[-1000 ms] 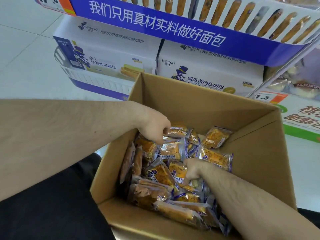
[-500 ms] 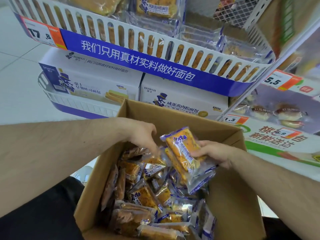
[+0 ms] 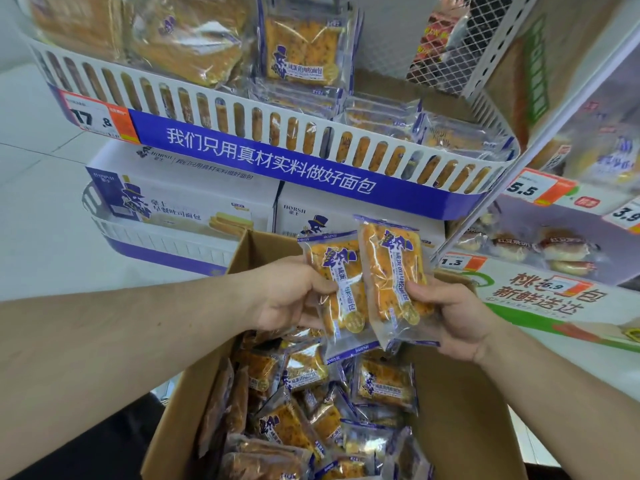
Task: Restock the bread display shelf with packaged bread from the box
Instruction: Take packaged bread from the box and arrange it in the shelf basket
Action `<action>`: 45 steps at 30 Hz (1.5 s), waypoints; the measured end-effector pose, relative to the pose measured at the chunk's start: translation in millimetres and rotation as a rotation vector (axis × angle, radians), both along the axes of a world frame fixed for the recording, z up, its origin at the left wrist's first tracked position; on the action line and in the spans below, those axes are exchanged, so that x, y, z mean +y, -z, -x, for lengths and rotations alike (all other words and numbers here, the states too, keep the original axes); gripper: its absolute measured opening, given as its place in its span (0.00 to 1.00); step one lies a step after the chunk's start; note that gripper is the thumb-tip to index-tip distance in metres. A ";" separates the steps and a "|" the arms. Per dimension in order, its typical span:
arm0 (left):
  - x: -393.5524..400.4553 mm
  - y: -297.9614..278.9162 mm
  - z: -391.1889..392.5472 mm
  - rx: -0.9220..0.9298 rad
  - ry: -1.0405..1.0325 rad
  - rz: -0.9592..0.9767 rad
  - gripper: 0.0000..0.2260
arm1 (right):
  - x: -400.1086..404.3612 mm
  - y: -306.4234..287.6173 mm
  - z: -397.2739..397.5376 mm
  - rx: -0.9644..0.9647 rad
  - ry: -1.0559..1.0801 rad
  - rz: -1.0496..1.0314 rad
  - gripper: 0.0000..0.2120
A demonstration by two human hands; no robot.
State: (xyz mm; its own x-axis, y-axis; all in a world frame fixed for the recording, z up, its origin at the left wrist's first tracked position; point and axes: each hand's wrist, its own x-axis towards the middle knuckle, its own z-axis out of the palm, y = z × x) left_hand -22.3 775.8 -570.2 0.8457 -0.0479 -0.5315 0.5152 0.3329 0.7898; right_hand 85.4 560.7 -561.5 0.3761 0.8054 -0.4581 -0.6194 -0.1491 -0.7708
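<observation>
Setting: a shop, grocery or convenience type. Evidence: white display shelf with slotted front rail and a blue printed banner, stocked with packaged bread. Price tags on the shelf edges: "17.8", "5.5", "1.3". Sealed white product cartons on the lower tier. Neighbouring shelf with wrapped buns. Open cardboard box of identical bread packets below. Pale tiled floor.

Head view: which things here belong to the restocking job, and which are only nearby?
Belongs to the job:
left hand and its bread packet
right hand and its bread packet
cardboard box
display shelf

Only nearby:
white cartons
price tag
round buns
</observation>
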 end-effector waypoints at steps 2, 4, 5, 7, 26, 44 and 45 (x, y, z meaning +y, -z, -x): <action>-2.3 -0.5 1.4 -0.015 0.001 0.018 0.14 | 3.4 -0.3 6.4 -0.098 -0.089 0.067 0.34; -7.6 -1.6 3.9 -0.019 0.009 0.056 0.16 | 13.0 -1.5 19.7 -0.236 -0.096 0.153 0.27; -10.1 -2.3 4.7 -0.018 0.015 0.064 0.15 | 18.8 -2.2 27.2 -0.298 -0.060 0.198 0.26; -12.8 -3.7 5.7 -0.009 0.016 0.036 0.11 | 27.9 1.4 37.9 -0.376 0.040 0.274 0.34; 38.8 15.2 21.8 0.181 -0.054 -0.282 0.09 | 72.5 206.8 122.5 -0.552 -0.559 1.021 0.28; 32.0 25.9 5.3 0.069 -0.318 -0.110 0.22 | 3.5 22.5 -3.1 0.005 0.408 0.449 0.12; 28.9 25.0 4.8 0.066 -0.313 -0.103 0.22 | 2.0 7.9 -2.6 0.006 0.442 0.404 0.13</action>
